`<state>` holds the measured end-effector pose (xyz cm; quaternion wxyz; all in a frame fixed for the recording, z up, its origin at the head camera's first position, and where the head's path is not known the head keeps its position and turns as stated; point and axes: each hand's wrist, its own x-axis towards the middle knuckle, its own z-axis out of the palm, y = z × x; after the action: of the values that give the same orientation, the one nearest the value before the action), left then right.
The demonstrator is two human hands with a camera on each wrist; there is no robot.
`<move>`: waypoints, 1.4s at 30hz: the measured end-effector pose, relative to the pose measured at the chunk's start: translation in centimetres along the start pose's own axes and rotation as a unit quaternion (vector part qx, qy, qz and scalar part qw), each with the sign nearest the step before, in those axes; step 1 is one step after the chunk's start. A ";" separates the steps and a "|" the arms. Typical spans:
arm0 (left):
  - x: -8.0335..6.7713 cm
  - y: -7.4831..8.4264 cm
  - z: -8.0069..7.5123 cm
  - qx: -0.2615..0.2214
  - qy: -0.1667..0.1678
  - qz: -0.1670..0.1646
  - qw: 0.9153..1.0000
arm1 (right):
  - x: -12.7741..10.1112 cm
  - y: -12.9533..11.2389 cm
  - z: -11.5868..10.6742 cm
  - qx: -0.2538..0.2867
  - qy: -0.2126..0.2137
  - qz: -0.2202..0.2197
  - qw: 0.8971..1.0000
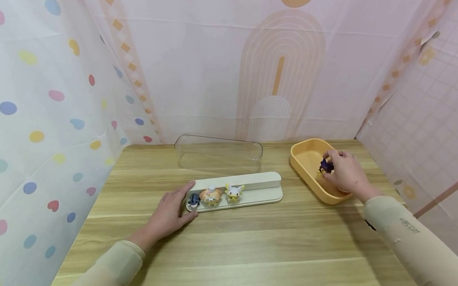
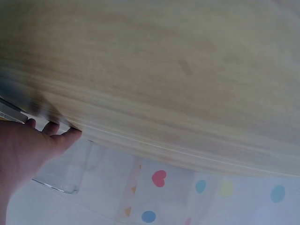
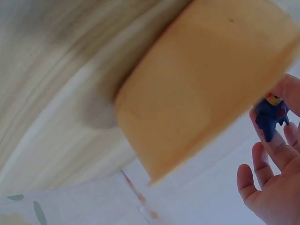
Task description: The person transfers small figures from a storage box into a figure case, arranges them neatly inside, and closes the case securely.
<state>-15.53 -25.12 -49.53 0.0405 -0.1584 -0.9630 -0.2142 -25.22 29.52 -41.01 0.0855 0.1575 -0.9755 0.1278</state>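
A cream stepped tray (image 1: 253, 182) lies mid-table with three small figures on it: a dark blue one (image 1: 193, 199), an orange one (image 1: 211, 196) and a white-and-yellow one (image 1: 234, 192). My left hand (image 1: 173, 212) rests flat with straight fingers against the tray's left end. My right hand (image 1: 343, 172) is over a yellow tub (image 1: 303, 157) at the right and pinches a small dark purple figure (image 1: 325, 166), seen also in the right wrist view as a blue figure (image 3: 270, 115) at the fingertips beside the yellow tub (image 3: 197, 89).
A clear plastic lid (image 1: 218, 151) stands behind the tray near the back wall. Patterned curtains close the table (image 1: 255, 251) in on the left, back and right. The wooden table's front half is bare wood.
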 end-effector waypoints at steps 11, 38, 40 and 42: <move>0.0 -0.1 0.1 0.003 0.002 0.000 1.000 | 0.5 -2.9 -1.4 0.062 0.057 -0.084 0.993; 0.0 -0.2 0.2 0.007 0.003 -0.002 1.000 | 1.7 -12.1 2.6 0.124 0.038 -0.205 0.970; 0.0 -0.2 0.3 0.007 0.003 -0.001 1.000 | 1.8 -12.7 2.9 0.121 0.033 -0.206 0.971; 0.0 -0.2 0.2 0.007 0.003 -0.001 1.000 | 1.8 -13.2 3.3 0.112 0.029 -0.207 0.972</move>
<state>-15.55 -25.19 -49.83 0.0446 -0.1560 -0.9646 -0.2080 -22.94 16.00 -40.83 0.1203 0.3605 -0.8983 0.2206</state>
